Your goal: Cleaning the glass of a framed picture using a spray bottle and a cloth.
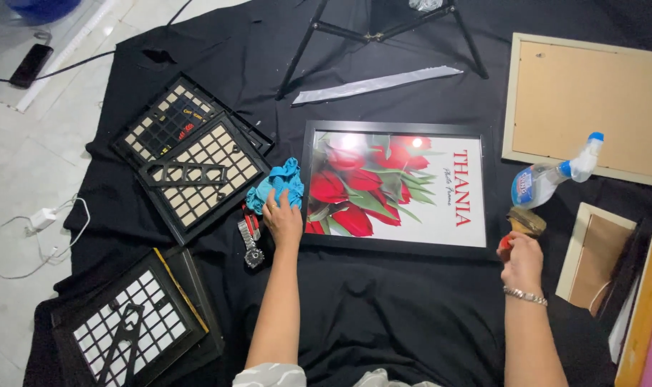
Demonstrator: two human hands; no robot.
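A black picture frame (398, 247) with a print of red tulips lies flat on a black cloth (383, 315). My left hand (283, 221) rests on a crumpled blue rag (274, 185) just off the frame's left edge. My right hand (521, 259) grips a brush (526, 222) with a red handle and wooden head, right of the frame's lower right corner. A clear spray bottle (552, 179) with a blue and white nozzle lies just above that brush.
Black frame backs with grid cut-outs (193, 165) lie at the left, another (132, 322) at the lower left. A metal wristwatch (251, 240) lies by my left wrist. Pale wooden frames (587, 100) sit at the right, a tripod (383, 32) and a silver strip (376, 84) beyond.
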